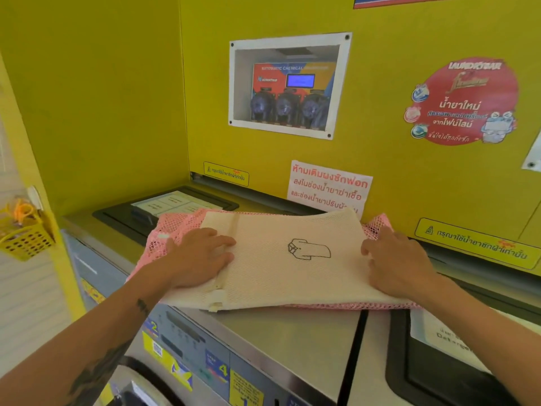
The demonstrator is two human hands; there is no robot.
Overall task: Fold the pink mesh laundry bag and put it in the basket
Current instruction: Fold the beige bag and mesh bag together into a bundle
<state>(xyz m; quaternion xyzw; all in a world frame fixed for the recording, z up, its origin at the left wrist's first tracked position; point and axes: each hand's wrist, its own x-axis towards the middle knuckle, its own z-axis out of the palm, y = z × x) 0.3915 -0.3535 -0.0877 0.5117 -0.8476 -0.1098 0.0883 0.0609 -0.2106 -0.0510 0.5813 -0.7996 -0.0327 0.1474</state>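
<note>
Pink mesh laundry bag (pixel 175 230) lies unfolded on washer top (pixel 292 332) beneath white bag (pixel 278 259). Left hand (pixel 202 256) and right hand (pixel 395 265) press flat, gripping nothing. Basket unseen.

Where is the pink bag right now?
The pink bag lies on top of the washer, mid-frame, mostly hidden under a white bag. The left hand and right hand rest on the white bag's sides.

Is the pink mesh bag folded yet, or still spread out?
Cannot tell. The pink mesh bag lies flat on the washer top, mostly hidden under a white mesh bag; only its edges show.
</note>
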